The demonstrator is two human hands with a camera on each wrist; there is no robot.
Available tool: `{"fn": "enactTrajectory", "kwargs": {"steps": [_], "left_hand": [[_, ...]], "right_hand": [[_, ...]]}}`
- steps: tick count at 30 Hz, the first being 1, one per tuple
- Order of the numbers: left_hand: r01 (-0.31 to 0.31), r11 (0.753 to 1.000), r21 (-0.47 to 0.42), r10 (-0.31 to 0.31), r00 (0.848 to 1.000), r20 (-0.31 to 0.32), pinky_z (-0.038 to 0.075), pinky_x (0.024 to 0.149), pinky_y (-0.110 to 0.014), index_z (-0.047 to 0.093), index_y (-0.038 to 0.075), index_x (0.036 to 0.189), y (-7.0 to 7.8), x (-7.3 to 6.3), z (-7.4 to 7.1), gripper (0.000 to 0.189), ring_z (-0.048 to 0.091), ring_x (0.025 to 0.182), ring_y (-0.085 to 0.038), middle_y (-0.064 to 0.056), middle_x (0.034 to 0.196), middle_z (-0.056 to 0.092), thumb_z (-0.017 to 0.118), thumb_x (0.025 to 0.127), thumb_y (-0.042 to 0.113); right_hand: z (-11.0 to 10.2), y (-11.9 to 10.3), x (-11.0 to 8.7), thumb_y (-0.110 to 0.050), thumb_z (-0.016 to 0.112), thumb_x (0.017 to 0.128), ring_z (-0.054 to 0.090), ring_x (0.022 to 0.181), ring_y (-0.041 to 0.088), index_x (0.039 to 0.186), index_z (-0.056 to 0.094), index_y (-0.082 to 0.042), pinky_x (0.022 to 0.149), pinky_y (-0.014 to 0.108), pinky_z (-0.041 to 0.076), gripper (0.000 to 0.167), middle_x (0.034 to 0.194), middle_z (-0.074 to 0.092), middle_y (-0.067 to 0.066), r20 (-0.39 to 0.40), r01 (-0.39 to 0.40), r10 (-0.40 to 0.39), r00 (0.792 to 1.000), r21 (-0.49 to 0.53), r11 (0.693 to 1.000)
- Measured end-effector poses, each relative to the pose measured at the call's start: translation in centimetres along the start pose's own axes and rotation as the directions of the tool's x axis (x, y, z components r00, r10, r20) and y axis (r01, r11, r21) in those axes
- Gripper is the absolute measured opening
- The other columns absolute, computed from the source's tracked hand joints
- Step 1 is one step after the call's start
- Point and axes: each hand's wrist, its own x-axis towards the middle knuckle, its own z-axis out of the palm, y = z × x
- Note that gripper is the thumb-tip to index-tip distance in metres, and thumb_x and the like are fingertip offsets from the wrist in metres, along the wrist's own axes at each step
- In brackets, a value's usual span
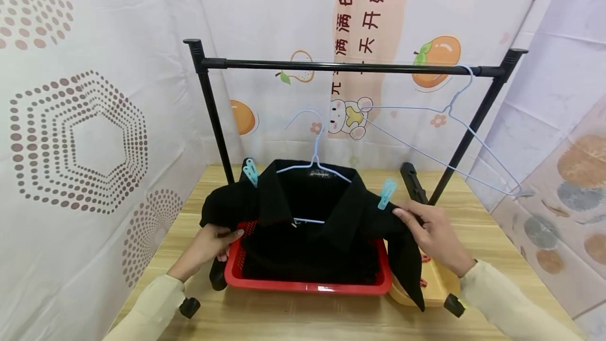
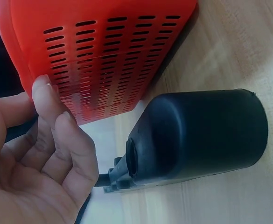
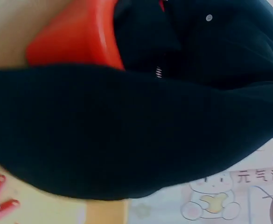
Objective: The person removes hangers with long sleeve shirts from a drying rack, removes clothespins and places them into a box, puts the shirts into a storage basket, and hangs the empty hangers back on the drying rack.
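Note:
A black collared shirt lies over and in a red basket, with a pale blue wire hanger inside its neck. Light-blue clothespins sit at both shoulders. My left hand pinches the basket's left rim beneath one sleeve; in the left wrist view its fingertips touch the slotted red side. With my right hand I pinch the other sleeve near the shoulder, and its loose end hangs down. That sleeve fills much of the right wrist view, where only part of my right hand shows.
A black rack with a horizontal bar stands behind the basket. One bare hanger hangs at the bar's right end. Right of the basket, a yellow tray holds red clothespins. Black rack feet rest on the wooden table.

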Motion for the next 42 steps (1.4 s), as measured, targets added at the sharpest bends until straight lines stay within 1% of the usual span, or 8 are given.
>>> {"fn": "enactTrajectory", "kwargs": {"steps": [9,18,24,27,31,34,38,42], "left_hand": [[0.029,1.0,-0.003,-0.029,0.998,-0.056,0.053,0.054,-0.032,0.067,0.0,0.08,0.2,-0.1,0.3,0.02,0.062,0.054,-0.019,-0.006,0.061,0.061,0.067,0.098,0.009],[0.059,0.997,0.052,-0.057,0.998,-0.021,0.053,0.06,-0.032,0.066,0.004,0.07,0.5,0.0,-0.5,0.02,0.061,0.059,-0.017,-0.003,0.064,0.063,0.061,0.089,0.001],[0.035,0.993,0.111,-0.017,0.986,-0.163,0.054,0.059,-0.033,0.065,-0.006,0.091,0.5,0.0,-3.4,0.01,0.062,0.063,-0.022,-0.009,0.074,0.065,0.056,0.091,-0.002],[-0.005,0.983,0.184,0.066,0.943,-0.326,0.053,0.058,-0.029,0.062,-0.011,0.11,0.8,-0.4,-4.8,0.022,0.065,0.071,-0.025,-0.018,0.092,0.066,0.051,0.098,0.004],[-0.136,0.955,0.265,0.259,0.817,-0.515,0.047,0.066,-0.019,0.066,-0.004,0.121,1.4,-0.8,-5.4,0.027,0.061,0.082,-0.014,-0.017,0.105,0.067,0.06,0.103,0.016],[-0.285,0.903,0.32,0.41,0.795,-0.448,0.046,0.073,-0.016,0.073,0.009,0.119,1.7,-1.1,-5.2,0.021,0.059,0.087,-0.006,-0.004,0.103,0.069,0.069,0.101,0.02],[-0.451,0.823,0.344,0.523,0.839,-0.15,0.051,0.085,-0.025,0.075,0.025,0.124,2.1,-1.1,-4.6,0.024,0.063,0.104,-0.008,0.008,0.116,0.071,0.07,0.101,0.022],[-0.52,0.792,0.321,0.538,0.842,0.036,0.054,0.092,-0.034,0.077,0.021,0.12,1.9,-0.8,-3.8,0.022,0.067,0.11,-0.013,0.008,0.118,0.073,0.07,0.1,0.019]], "right_hand": [[2.2,0.2,-2.1,0.009,0.069,0.092,0.047,0.064,0.002,0.098,0.07,-0.024,0.059,0.017,0.04,0.033,0.074,0.055,-0.015,0.104,-0.018,0.011,0.995,0.058,0.998],[4.0,1.1,-4.2,0.004,0.07,0.095,0.056,0.073,0.003,0.101,0.071,-0.024,0.067,0.017,0.046,0.029,0.086,0.063,-0.014,0.153,-0.063,0.053,0.987,0.062,0.996],[4.7,1.7,-5.3,0.0,0.07,0.096,0.06,0.077,0.002,0.104,0.072,-0.027,0.069,0.017,0.048,0.029,0.094,0.07,-0.016,0.16,-0.088,0.08,0.984,0.046,0.995],[4.7,1.9,-5.6,-0.001,0.069,0.097,0.06,0.076,0.002,0.104,0.072,-0.028,0.069,0.017,0.047,0.028,0.095,0.07,-0.017,0.166,-0.091,0.085,0.982,0.029,0.995],[4.8,2.0,-5.7,-0.003,0.069,0.097,0.06,0.075,0.001,0.103,0.072,-0.028,0.069,0.016,0.047,0.027,0.094,0.07,-0.017,0.164,-0.092,0.089,0.982,0.013,0.996],[4.9,2.1,-5.8,-0.002,0.069,0.098,0.062,0.077,0.002,0.104,0.072,-0.027,0.071,0.016,0.048,0.026,0.095,0.071,-0.015,0.152,-0.094,0.091,0.984,0.012,0.995],[4.9,2.2,-5.9,-0.002,0.069,0.097,0.065,0.081,0.004,0.106,0.073,-0.026,0.075,0.016,0.048,0.026,0.098,0.072,-0.013,0.131,-0.113,0.111,0.985,0.009,0.994],[4.9,2.3,-5.9,-0.001,0.07,0.096,0.064,0.081,0.004,0.105,0.073,-0.026,0.074,0.017,0.048,0.027,0.097,0.072,-0.013,0.12,-0.114,0.113,0.986,0.004,0.993]]}}
